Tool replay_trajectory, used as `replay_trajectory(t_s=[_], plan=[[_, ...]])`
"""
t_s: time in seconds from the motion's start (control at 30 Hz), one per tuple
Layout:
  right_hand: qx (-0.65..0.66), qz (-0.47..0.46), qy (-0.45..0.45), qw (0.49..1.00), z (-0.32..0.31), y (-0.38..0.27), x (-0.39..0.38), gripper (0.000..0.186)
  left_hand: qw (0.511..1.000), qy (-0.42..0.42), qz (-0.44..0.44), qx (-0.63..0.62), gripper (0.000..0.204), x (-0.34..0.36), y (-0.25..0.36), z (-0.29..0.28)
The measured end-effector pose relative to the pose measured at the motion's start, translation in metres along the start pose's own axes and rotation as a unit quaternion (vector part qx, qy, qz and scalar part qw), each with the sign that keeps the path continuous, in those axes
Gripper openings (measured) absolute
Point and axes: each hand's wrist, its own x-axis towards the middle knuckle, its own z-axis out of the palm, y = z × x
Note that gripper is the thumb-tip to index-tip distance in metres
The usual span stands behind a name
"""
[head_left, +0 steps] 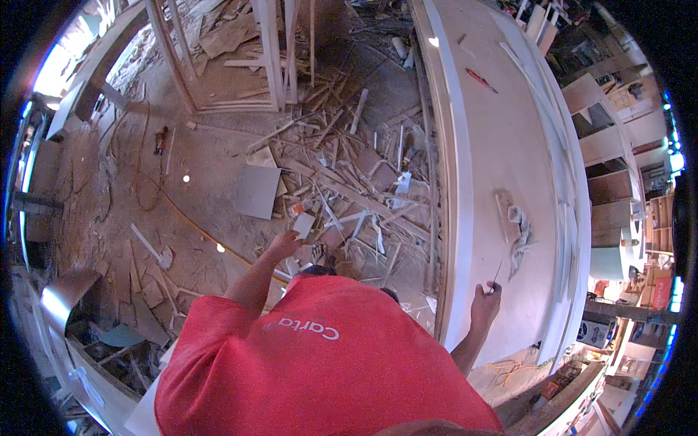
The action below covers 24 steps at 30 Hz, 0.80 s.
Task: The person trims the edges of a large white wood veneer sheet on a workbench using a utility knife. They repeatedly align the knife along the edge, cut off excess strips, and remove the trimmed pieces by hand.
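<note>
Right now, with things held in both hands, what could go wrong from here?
The thin, dark, straight tool in the right hand could scratch the long, pale, flat tabletop near it. The loose brown and white scraps strewn over the dusty brown floor might make someone stumble. The long orange-yellow cord trailing there could snag underfoot.

White rectangular piece (304, 226): smooth, matt. Thin pointed tool (497, 272): metal-looking shaft. Long pale benchtop (480, 160): smooth, largely matt. Crumpled grey sheet (518, 231): creased, cloth-like. Brown wood offcuts (349, 191): rough, splintered. Red short-sleeved shirt (320, 370): matt cloth. Brown floor (207, 207): rough, dusty.
</note>
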Motion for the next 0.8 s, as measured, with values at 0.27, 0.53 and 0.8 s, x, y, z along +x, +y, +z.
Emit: replay_trajectory(t_s=[0.27, 0.53, 0.8], plan=[[-0.015, -0.078, -0.024, 0.997, 0.061, -0.119, 0.081, 0.039, 0.997, 0.038, -0.043, 0.050, 0.038, 0.093, -0.050, -0.071], [-0.065, -0.082, 0.013, 0.994, 0.134, -0.204, 0.235, 0.040, 0.942, -0.143, 0.057, 0.297, 0.038, 0.135, -0.114, -0.060], [-0.021, -0.199, -0.027, 0.979, 0.201, -0.409, 0.465, 0.036, 0.971, 0.060, 0.178, 0.149, 0.031, 0.226, -0.048, -0.191]])
